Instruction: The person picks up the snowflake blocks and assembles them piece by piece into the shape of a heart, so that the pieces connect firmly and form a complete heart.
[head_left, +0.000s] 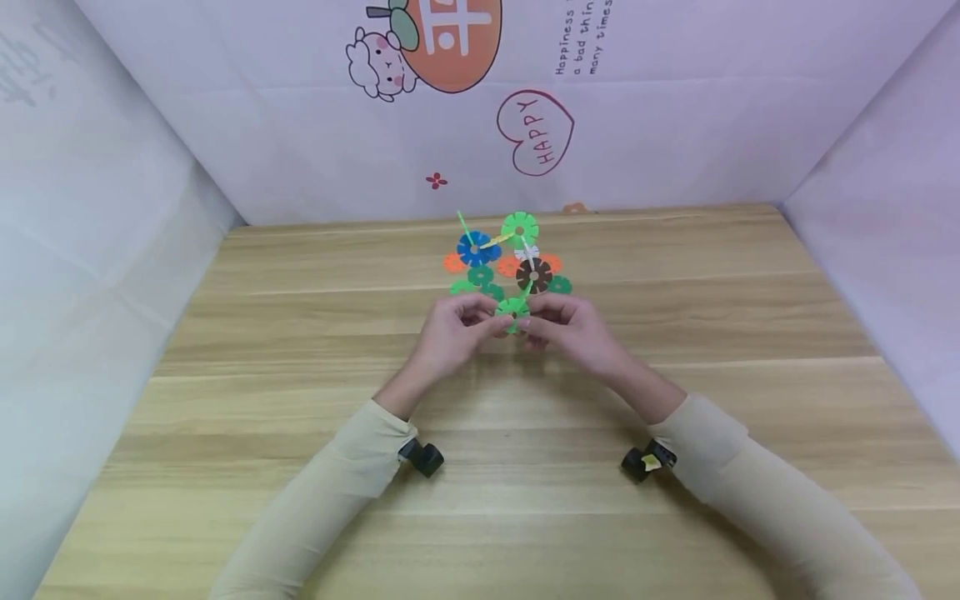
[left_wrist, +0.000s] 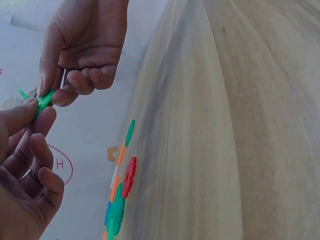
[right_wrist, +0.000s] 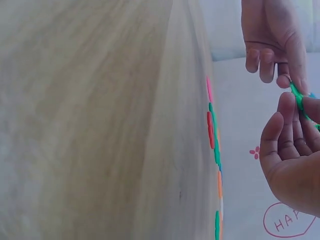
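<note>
My left hand [head_left: 448,335] and right hand [head_left: 583,335] meet above the table, both pinching a light green notched disc [head_left: 513,311] from opposite sides between thumb and fingers. This disc belongs to a raised chain of interlocked plastic discs: a brown disc [head_left: 534,276], another light green disc [head_left: 520,229], a yellow one [head_left: 497,241] seen edge-on and a blue disc [head_left: 473,249]. A thin green disc [head_left: 464,225] stands out from the blue one. In the left wrist view, thumb and fingertips press on the green disc [left_wrist: 43,102]; part of it is hidden.
Several loose discs lie flat on the wooden table [head_left: 517,500] behind the hands, among them an orange disc [head_left: 453,262] and a dark green disc [head_left: 559,285]. A red disc [left_wrist: 129,177] shows in the left wrist view. A printed white cloth [head_left: 300,150] rises behind the table.
</note>
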